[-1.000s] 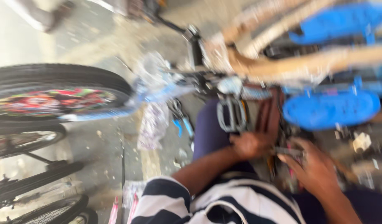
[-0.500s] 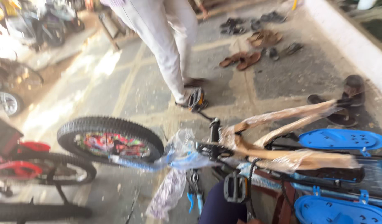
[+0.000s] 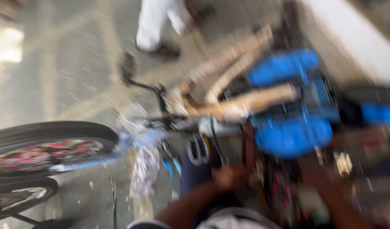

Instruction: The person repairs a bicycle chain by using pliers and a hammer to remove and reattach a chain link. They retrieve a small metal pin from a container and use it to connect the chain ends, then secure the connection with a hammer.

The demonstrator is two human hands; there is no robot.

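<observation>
— From the head camera, where did the hands sit against the bike?

— The left hand (image 3: 229, 177) was closed into a loose fist low in the frame, just below the pedal (image 3: 198, 149); blur hid whether it gripped anything. The right hand (image 3: 330, 182) was a smear further right, so I could not tell its grip. The bicycle frame (image 3: 241, 104), wrapped in tan paper, lay on its side, its long axis running left to right above both hands, the left one nearer the pedal.

— Any packaging?

— Clear plastic wrap (image 3: 137, 127) bunched by the front wheel (image 3: 46, 146) at left, and blue plastic pieces (image 3: 292, 135) at right. A person's white trouser leg (image 3: 154, 23) stood beyond.
</observation>
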